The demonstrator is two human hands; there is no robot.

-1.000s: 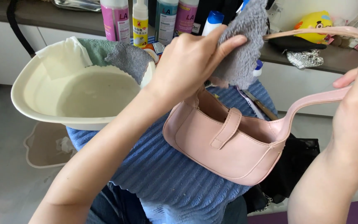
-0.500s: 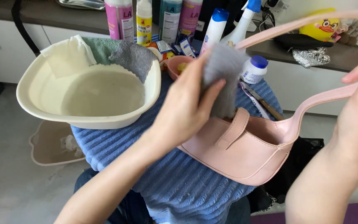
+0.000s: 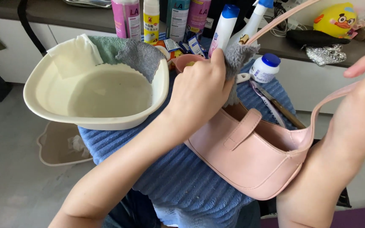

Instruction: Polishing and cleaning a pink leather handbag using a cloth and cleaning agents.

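Note:
A pale pink shoulder bag (image 3: 250,162) lies tilted on a blue ribbed towel (image 3: 178,185) in front of me. My left hand (image 3: 199,93) grips a grey fluffy cloth (image 3: 239,57) and presses it against the bag's upper left end, where the strap (image 3: 275,21) joins at a metal ring. My right hand (image 3: 360,114) steadies the bag at its right end, with the strap running under the palm and the fingers stretched out above it. The bag's flap tab is down and its opening shows a brown lining.
A cream wash basin (image 3: 43,105) with milky water and cloths draped on its rim sits at the left. Several bottles (image 3: 174,17) and a small white jar (image 3: 265,67) stand behind. A yellow duck toy (image 3: 336,20) is on the counter, and a beige tub (image 3: 58,143) on the floor.
My left hand has brought the grey cloth down from above the bag onto the bag's upper left end. My right hand has kept its hold at the strap.

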